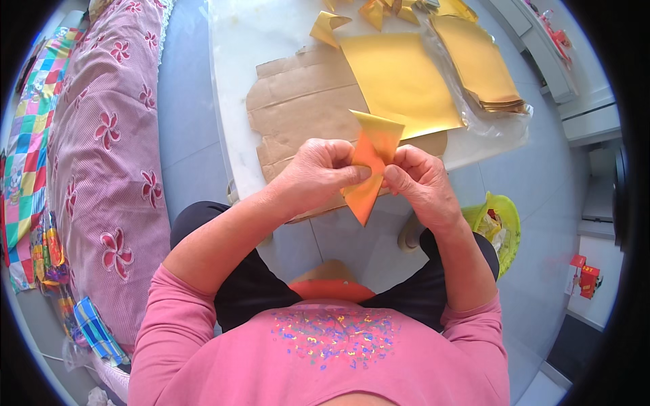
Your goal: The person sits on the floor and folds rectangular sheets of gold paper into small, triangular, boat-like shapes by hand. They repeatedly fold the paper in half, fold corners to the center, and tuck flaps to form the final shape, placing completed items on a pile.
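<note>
The cardboard sheet (298, 101) lies on the worktop (237, 40). A foil paper sheet (403, 84) overlaps its right side; farther right of the cardboard, a paper stack (477, 57) lies on or in a plastic bag (518, 128), which of the two cannot be told. Beyond the cardboard sit folded paper pieces (373, 12). Over its near part, a folded paper (380, 141) is between left hand (321, 169) and right hand (421, 184). Left of the cardboard, across the floor (189, 101), is a bed (108, 176). To its near right stands a wastebasket (512, 233); well to its right, a drawer cabinet (589, 126).
</note>
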`<state>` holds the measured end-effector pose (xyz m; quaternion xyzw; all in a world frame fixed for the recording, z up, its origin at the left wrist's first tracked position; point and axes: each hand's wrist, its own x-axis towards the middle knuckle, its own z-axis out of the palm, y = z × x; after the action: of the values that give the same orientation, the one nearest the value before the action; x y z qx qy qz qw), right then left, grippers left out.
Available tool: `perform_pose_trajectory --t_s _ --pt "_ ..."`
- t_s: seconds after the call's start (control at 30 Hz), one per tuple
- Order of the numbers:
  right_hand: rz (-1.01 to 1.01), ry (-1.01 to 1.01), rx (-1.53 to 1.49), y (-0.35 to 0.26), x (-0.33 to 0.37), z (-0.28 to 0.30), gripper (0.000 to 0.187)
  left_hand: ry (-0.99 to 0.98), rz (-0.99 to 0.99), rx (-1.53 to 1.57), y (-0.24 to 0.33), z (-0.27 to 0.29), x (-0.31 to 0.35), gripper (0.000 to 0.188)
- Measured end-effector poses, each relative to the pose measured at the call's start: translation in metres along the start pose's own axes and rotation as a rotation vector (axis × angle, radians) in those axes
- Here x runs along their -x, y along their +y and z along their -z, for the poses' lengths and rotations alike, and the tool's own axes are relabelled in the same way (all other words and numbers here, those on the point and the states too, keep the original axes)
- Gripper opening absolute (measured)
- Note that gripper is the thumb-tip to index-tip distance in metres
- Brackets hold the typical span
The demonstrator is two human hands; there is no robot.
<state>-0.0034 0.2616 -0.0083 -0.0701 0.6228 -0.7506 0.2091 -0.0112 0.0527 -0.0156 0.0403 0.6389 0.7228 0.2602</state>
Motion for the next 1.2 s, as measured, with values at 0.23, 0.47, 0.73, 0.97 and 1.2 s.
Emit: perform_pose_trajectory --t_s 0.23,0.47,0.73,0.97,1.2 --pt "0.089 0.178 0.049 0.014 -0.002 0.002 0.014 -0.081 0.085 -0.129 -0.007 0.002 -0.005 0.014" --pt "0.108 0.224 0.061 0.017 -0.001 0.008 0.014 -0.119 0.19 -0.127 -0.003 0.005 -0.003 0.018" --pt "0.07 0.207 -0.124 0.012 -0.005 0.018 0.016 -0.251 -0.063 -0.018 0.007 0.013 0.004 0.054" --pt "-0.079 0.086 -0.304 0.009 -0.003 0.014 0.015 -0.233 -0.57 -0.494 0.005 0.011 0.006 0.055" --pt "-0.108 0.035 -0.364 0.013 -0.002 0.012 0.012 -0.171 -0.687 -0.566 0.0 0.012 0.004 0.022"
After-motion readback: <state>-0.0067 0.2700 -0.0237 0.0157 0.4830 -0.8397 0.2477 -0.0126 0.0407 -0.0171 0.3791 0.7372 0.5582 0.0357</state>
